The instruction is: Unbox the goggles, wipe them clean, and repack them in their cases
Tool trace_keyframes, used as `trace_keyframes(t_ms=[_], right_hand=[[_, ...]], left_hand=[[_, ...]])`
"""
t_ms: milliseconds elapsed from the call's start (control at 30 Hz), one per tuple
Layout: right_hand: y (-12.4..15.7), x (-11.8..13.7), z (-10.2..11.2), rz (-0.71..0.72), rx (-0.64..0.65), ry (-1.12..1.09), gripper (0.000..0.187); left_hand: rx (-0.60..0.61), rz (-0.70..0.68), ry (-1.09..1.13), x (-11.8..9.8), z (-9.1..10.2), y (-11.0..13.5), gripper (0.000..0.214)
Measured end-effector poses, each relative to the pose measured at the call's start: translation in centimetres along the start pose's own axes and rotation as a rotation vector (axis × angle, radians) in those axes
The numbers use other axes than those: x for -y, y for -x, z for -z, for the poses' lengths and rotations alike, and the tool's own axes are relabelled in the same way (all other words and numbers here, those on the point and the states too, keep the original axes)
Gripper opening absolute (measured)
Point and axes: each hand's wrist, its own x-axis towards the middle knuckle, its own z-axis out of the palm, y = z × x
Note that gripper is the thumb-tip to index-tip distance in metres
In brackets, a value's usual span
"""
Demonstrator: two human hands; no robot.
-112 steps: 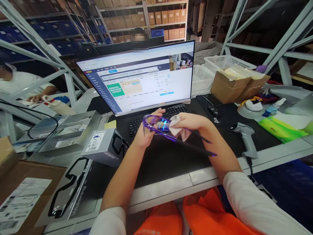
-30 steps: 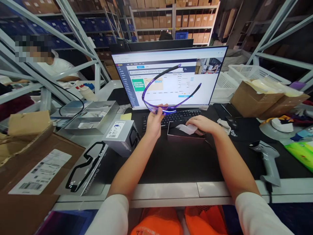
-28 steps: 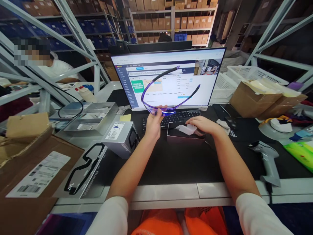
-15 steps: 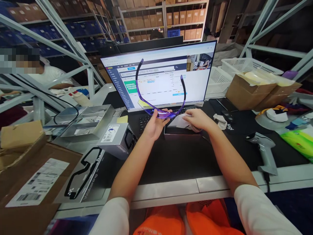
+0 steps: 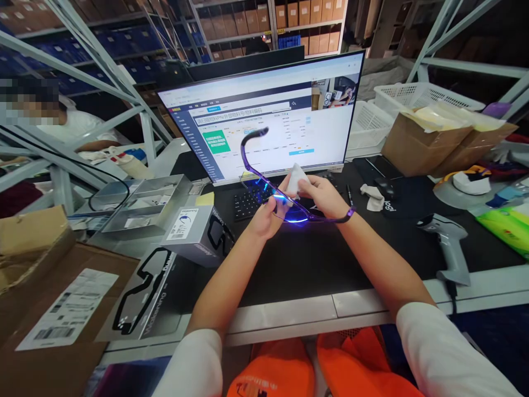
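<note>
My left hand (image 5: 266,216) pinches a pair of purple wrap-around glasses (image 5: 285,207) by the front, just above the black desk mat (image 5: 289,264). One temple arm curves up in front of the monitor (image 5: 264,118); the other runs right, past my right wrist. My right hand (image 5: 322,194) is closed on a small white cloth (image 5: 295,179) and presses it against the lens. Both hands meet in front of the keyboard (image 5: 252,201).
A grey glasses box (image 5: 198,234) and its printed sleeve (image 5: 142,300) lie left of my arms, behind them a metal tray (image 5: 144,204). A barcode scanner (image 5: 448,245) rests at right. Cardboard boxes (image 5: 430,143) and white baskets (image 5: 413,96) stand behind. Another person sits far left.
My left hand lowered the glasses from in front of the screen and turned them. My right hand lifted the white cloth off the dark box and brought it to the lens.
</note>
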Motion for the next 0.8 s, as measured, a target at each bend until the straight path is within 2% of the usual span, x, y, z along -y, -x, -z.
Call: trace_keyframes(t_ms=[100,167,233,300,400,467,533,600,700,767,800], right_hand=[[0.4,0.5,-0.1,0.129,0.168,0.285,0.03],[0.8,0.9,-0.4,0.246,0.202,0.533,0.022],[1.2,1.2,-0.8,0.283,0.231,0.71,0.023],[1.7,1.3,-1.4,0.285,0.258,0.803,0.024],[2.2,1.1,-2.4,0.362,0.245,0.862,0.015],[2.4,0.9,-2.8,0.412,0.215,0.886,0.029],[2.3,1.0,-2.7,0.435,0.252,0.879,0.041],[2.0,1.2,-1.8,0.436,0.302,0.817,0.043],[1.3,1.4,0.8,0.36,0.153,0.798,0.041],[0.9,1.4,2.6,0.242,0.101,0.927,0.037],[0.8,1.3,3.2,0.134,0.142,1.015,0.035]], left_hand=[[-0.021,-0.001,0.067,-0.3,-0.1,-0.1,0.059],[-0.056,-0.048,0.077,-0.6,-0.1,-0.2,0.062],[-0.08,-0.07,0.059,-0.7,0.1,-0.3,0.064],[-0.086,-0.044,0.061,-0.6,0.3,-0.3,0.063],[-0.13,0.022,0.12,0.1,0.8,-0.4,0.061],[-0.211,0.045,0.167,0.3,0.9,-0.6,0.06],[-0.301,0.029,0.214,0.2,1.0,-1.1,0.056],[-0.373,-0.034,0.268,-0.2,1.3,-1.6,0.051],[-0.451,-0.156,0.339,-0.8,1.9,-2.3,0.046],[-0.488,-0.219,0.335,-1.0,2.3,-2.6,0.044],[-0.501,-0.241,0.322,-1.1,2.4,-2.6,0.044]])
